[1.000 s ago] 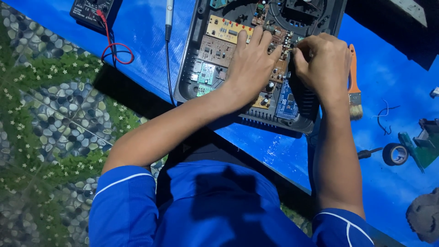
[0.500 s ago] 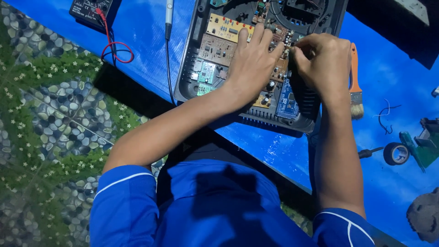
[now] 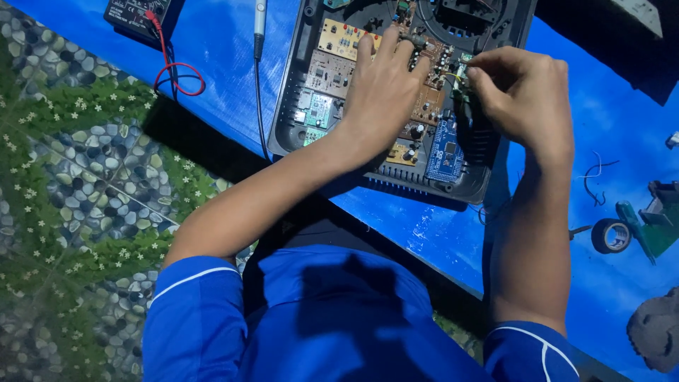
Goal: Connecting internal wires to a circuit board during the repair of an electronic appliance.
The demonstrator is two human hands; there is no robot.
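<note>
- The bench was covered by a blue sheet (image 3: 212, 64), and beside it the floor (image 3: 78, 205) showed a pebble-and-leaf pattern; from my seat at the far end of the feed, that was the whole setting.
- On the sheet lay an opened device case (image 3: 286, 113), black and shallow, tilted across the top of the view, with several circuit boards bedded inside it.
- I saw the left hand (image 3: 385, 88) spread flat and wide over the brown board (image 3: 428, 106), fingers pointing away; I judged it was pressing down to steady the case.
- The right hand (image 3: 527, 99) was curled tight, fingertips pinched on a small part or wire (image 3: 460, 74) at the board's upper right edge. What exactly it gripped was too small for me to tell.
- That pinch sat directly above the small blue board (image 3: 444, 152), near the case's lower right corner.
- The two forearms crossed much of the case, so the parts beneath them were hidden from me.
- At the far left corner stood a black meter (image 3: 134, 10) with a red lead (image 3: 177, 71) looped on the sheet, well apart from the hands.
- A probe (image 3: 259, 21) and its dark cord lay just beside the case's left wall.
- Away to the right sat a roll of black tape (image 3: 610, 235), a green tool (image 3: 647, 230) and a scrap of wire (image 3: 593, 177).
</note>
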